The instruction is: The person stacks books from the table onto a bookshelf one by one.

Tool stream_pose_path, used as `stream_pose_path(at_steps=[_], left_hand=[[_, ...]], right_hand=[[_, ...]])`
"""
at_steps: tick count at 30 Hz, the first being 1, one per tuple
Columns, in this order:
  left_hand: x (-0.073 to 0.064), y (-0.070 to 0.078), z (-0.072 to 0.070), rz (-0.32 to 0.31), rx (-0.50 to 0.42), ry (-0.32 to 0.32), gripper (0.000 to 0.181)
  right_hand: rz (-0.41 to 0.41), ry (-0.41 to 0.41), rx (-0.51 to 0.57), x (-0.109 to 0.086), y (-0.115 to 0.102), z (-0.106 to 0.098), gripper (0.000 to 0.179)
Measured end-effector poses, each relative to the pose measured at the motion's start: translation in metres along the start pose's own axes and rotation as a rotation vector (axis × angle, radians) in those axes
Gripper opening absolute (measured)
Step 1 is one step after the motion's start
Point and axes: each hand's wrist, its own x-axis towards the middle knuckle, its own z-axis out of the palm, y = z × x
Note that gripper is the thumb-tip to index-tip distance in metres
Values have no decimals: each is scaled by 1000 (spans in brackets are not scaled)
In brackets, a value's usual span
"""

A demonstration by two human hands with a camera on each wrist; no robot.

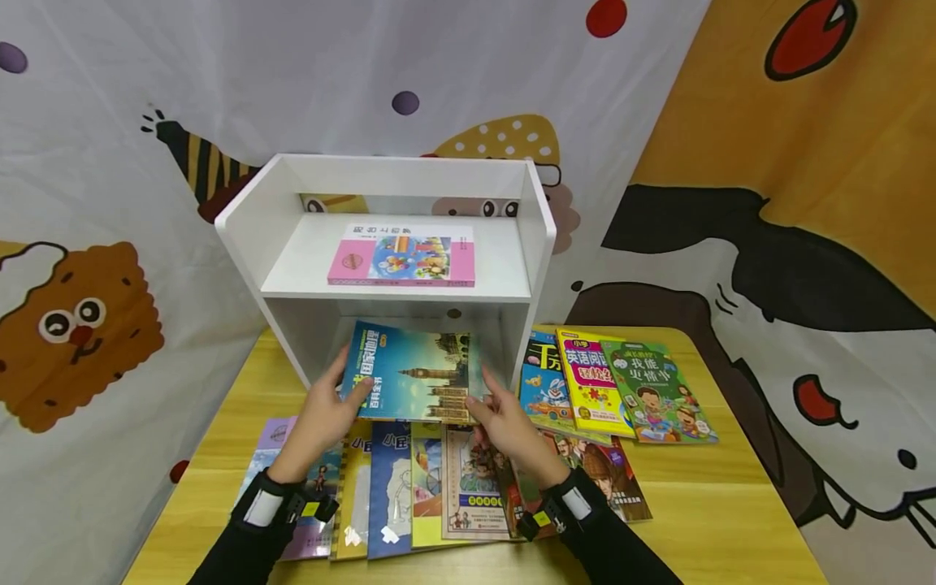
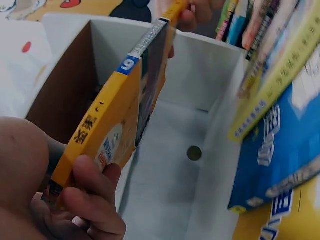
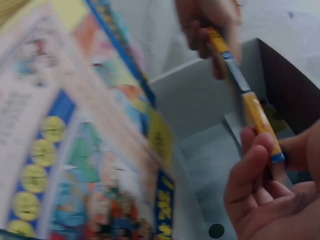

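Note:
A teal book with a clock tower on its cover (image 1: pixel 417 374) is held level between both hands, before the lower compartment of a small white shelf (image 1: pixel 398 305). My left hand (image 1: pixel 322 418) grips its left edge, thumb on the cover. At the opposite edge my right hand (image 1: pixel 515 426) pinches it between thumb and fingers. Both wrist views show the book's orange spine (image 2: pixel 92 120) with fingers around each end. Its underside is mostly hidden in the head view. On the upper shelf board lies a pink book (image 1: pixel 400 258).
In front of the shelf, several overlapping books lie in a row, among them a blue one (image 1: pixel 390 496) and a purple one (image 1: pixel 307 532). Right of the shelf are a yellow book (image 1: pixel 595 382) and a green book (image 1: pixel 658 390) on the wooden table (image 1: pixel 738 496). A printed cloth hangs behind.

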Motion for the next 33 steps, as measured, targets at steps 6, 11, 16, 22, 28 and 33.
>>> stream_pose_path(at_steps=[6,11,16,22,28,33], left_hand=[[13,-16,-4,-87,21,-60,79],[19,-32,-2,-187,46,-125,82],[23,-49,3,-252,56,-189,82],[25,-62,8,-310,6,-250,74],[20,-57,9,-364,-39,-338,84],[18,-50,7,-262,141,-363,100]], right_hand=[[71,-27,13,23,17,-7,72],[133,-40,-37,33,26,-6,77],[160,-39,-90,44,38,-6,81],[222,-62,-108,51,48,-5,82],[220,-64,-138,49,50,-5,95],[189,-62,-213,48,51,-8,102]])
